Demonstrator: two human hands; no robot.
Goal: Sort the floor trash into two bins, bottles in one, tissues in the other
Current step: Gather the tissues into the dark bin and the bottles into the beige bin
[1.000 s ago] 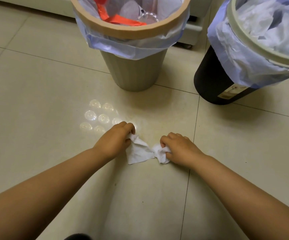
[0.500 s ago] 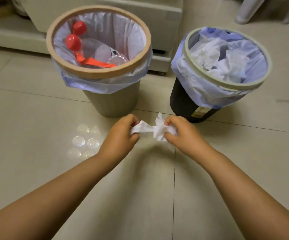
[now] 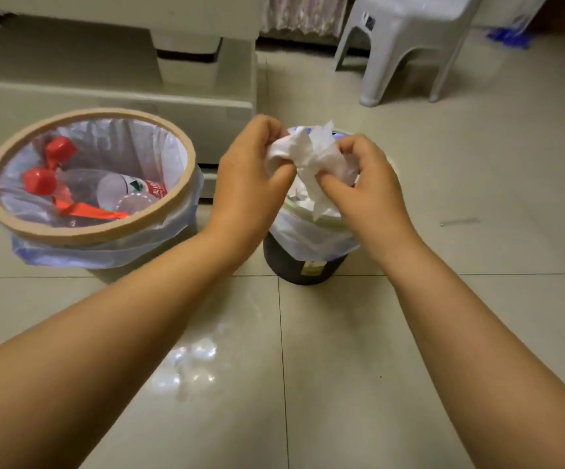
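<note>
A crumpled white tissue (image 3: 311, 157) is held between both hands above the black bin (image 3: 303, 265). My left hand (image 3: 247, 177) pinches its left side and my right hand (image 3: 369, 184) pinches its right side. My hands and the tissue hide most of the black bin's opening, which has a pale liner. To the left stands the tan-rimmed bin (image 3: 88, 231) with a pale liner, holding clear plastic bottles (image 3: 105, 187) with red caps.
A grey plastic stool (image 3: 406, 45) stands at the back right. A low pale cabinet base (image 3: 111, 93) runs behind the bins. Tiled floor (image 3: 342, 384) with a light glare spreads in front. A small scrap (image 3: 458, 222) lies on the floor at right.
Both hands lifted the tissue from the floor and carried it up over the black bin, bunching it tighter. The view rose and tilted forward.
</note>
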